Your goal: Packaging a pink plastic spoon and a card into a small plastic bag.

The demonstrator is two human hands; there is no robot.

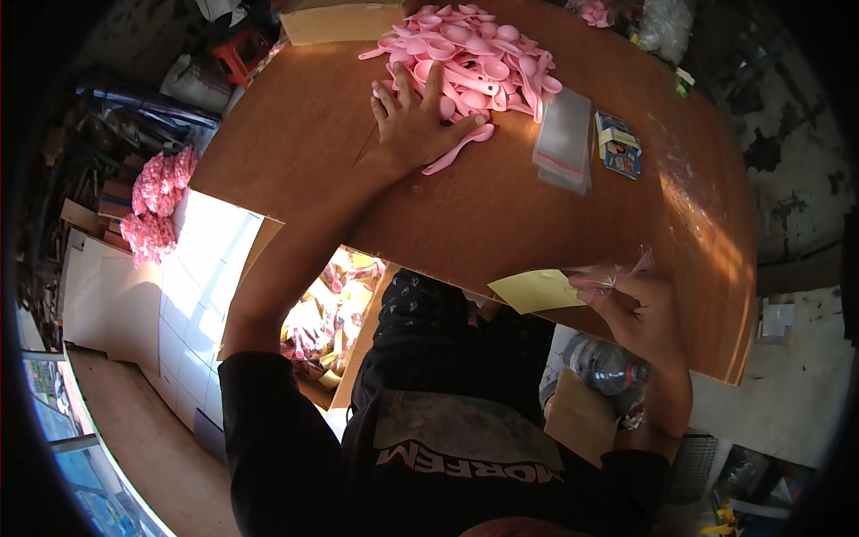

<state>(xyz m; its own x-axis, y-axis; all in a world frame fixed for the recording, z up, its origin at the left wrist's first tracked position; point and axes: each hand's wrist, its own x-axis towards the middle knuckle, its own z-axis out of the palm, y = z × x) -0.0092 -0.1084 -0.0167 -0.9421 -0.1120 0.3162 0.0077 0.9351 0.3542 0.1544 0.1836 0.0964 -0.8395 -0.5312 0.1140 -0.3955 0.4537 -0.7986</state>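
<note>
My left hand (416, 130) reaches onto the near left edge of a heap of pink plastic spoons (474, 49), its fingers spread and nothing gripped. Just by its thumb, one pink spoon (459, 150) lies apart on the wooden table (429, 219). At the table's near edge, my right hand (631, 309) pinches a yellow card (537, 291) together with a clear plastic bag (617, 268). How far the card sits inside the bag I cannot tell.
Clear flat bags (564, 139) lie right of the spoons, beside a stack of small printed cards (617, 145). A cardboard box (340, 22) stands at the far left edge. Below the table, a box (367, 327) holds packed items. Pink bundles (152, 206) sit on the left.
</note>
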